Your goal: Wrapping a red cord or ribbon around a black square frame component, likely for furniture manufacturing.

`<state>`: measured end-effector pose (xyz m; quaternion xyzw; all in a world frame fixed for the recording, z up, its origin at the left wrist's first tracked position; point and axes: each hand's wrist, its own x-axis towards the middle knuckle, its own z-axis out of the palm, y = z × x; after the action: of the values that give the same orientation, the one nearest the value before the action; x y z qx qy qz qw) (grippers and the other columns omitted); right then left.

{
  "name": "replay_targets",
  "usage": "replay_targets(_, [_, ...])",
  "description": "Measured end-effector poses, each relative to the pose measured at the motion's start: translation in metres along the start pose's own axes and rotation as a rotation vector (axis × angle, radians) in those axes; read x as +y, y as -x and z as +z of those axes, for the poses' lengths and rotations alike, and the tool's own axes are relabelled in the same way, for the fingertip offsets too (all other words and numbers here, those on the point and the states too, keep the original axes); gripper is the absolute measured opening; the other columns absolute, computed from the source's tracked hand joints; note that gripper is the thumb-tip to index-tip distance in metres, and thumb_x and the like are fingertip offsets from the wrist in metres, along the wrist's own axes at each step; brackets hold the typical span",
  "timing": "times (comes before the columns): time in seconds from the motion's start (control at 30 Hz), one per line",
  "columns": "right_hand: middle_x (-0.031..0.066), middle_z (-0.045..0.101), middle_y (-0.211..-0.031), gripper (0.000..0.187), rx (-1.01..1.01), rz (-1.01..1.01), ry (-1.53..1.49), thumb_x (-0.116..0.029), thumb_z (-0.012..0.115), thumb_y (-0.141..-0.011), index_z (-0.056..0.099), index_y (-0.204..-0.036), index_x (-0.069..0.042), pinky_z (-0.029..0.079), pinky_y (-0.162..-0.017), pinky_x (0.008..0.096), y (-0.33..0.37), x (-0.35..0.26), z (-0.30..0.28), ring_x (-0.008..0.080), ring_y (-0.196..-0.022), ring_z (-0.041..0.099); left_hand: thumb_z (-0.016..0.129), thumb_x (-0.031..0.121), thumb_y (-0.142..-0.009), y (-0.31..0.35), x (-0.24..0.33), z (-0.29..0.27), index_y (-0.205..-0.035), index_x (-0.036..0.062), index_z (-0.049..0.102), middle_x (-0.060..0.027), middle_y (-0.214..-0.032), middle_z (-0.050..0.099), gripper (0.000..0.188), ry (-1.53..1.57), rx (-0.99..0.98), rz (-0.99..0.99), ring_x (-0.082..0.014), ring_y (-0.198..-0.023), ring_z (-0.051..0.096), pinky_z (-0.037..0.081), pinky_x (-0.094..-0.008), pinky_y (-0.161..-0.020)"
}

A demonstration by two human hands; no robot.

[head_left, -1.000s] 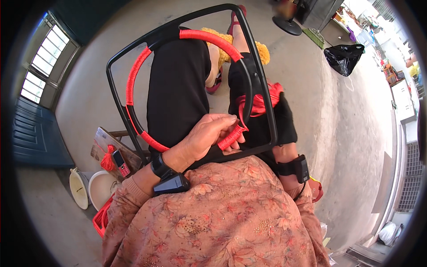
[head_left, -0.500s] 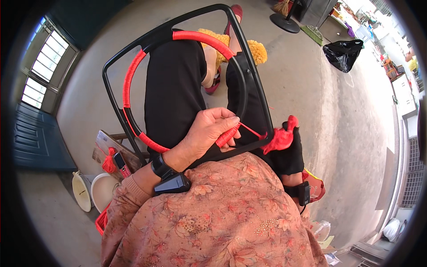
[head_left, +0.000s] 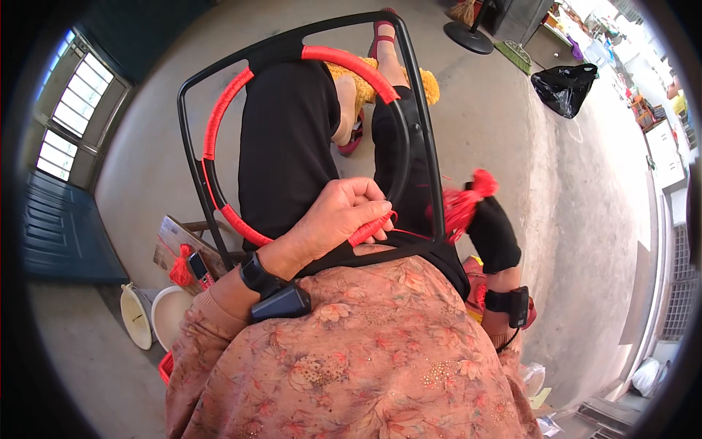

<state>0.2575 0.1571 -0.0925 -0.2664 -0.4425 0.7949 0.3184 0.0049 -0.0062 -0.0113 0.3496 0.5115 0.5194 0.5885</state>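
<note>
A black frame with rounded corners rests across my lap. Inside it, a ring is wrapped in red cord along several stretches, with bare black between. My left hand is closed on the near wrapped stretch, thumb and forefinger pinching the cord at its end. To the right, outside the frame, my right hand wears a black glove and grips a bundle of red cord. A thin red strand runs beneath the frame's right side from the ring toward the bundle. The gloved fingertips are mostly hidden.
At left, a board holds a red cord hank and a phone. Beside it are a pale basin and a round lid-like object. A black plastic bag and a green broom head lie far right.
My right hand and wrist have moved right and slightly down; the cord bundle has risen and loosened. The frame has shifted a little right. My left hand stays closed on the wrapped ring.
</note>
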Motion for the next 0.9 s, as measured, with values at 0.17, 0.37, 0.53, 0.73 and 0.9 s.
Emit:
replay_targets(0.17, [0.0062,0.065,-0.109,0.035,-0.38,0.208,0.504,-0.004,0.063,-0.086,0.058,-0.121,0.001,0.047,-0.09,0.0289,-0.001,-0.025,0.07,0.0139,-0.1,0.06,0.059,0.013,-0.094,0.004,-0.006,0.003,-0.089,0.0017,0.055,-0.0094,-0.078,0.067,0.013,-0.009,0.03,0.006,-0.0097,-0.063,0.064,0.052,-0.0199,-0.056])
replay_targets(0.37, [0.0073,0.063,-0.107,0.053,-0.372,0.029,0.025,-0.012,0.075,-0.074,0.055,-0.122,0.001,0.049,-0.085,0.028,-0.023,-0.015,0.111,0.0151,-0.096,0.06,0.059,0.013,-0.094,0.008,-0.009,0.002,-0.093,0.0014,0.056,-0.0054,-0.078,0.065,0.012,-0.034,-0.024,0.105,-0.0062,-0.063,0.061,0.05,-0.0184,-0.058])
replay_targets(0.53, [0.0084,0.062,-0.107,0.05,-0.457,-0.126,0.275,-0.024,0.072,-0.081,0.053,-0.122,-0.002,0.048,-0.088,0.0332,-0.033,-0.006,0.12,0.0184,-0.098,0.059,0.059,0.014,-0.094,0.009,-0.011,0.005,-0.097,-0.0006,0.06,-0.0043,-0.082,0.065,0.015,-0.015,0.005,0.126,-0.005,-0.063,0.059,0.049,-0.0197,-0.058])
replay_targets(0.73, [0.0079,0.062,-0.106,0.044,-0.235,-0.064,0.068,-0.027,0.068,-0.085,0.054,-0.119,-0.003,0.049,-0.089,0.035,-0.024,0.014,0.104,0.0197,-0.099,0.059,0.048,0.026,-0.1,0.002,-0.017,-0.001,-0.097,-0.0021,0.062,-0.0053,-0.081,0.065,0.031,0.175,0.021,0.076,-0.0074,-0.06,0.058,0.049,-0.023,-0.055])
replay_targets(0.9, [0.0075,0.062,-0.105,0.039,-0.066,-0.064,-0.268,-0.029,0.065,-0.088,0.055,-0.116,-0.004,0.049,-0.089,0.0364,-0.032,0.021,0.103,0.0208,-0.1,0.059,0.041,0.032,-0.102,0.004,-0.013,-0.001,-0.097,-0.0038,0.061,-0.0114,-0.08,0.066,0.041,0.239,0.005,-0.068,-0.0148,-0.063,0.064,0.052,-0.0256,-0.054])
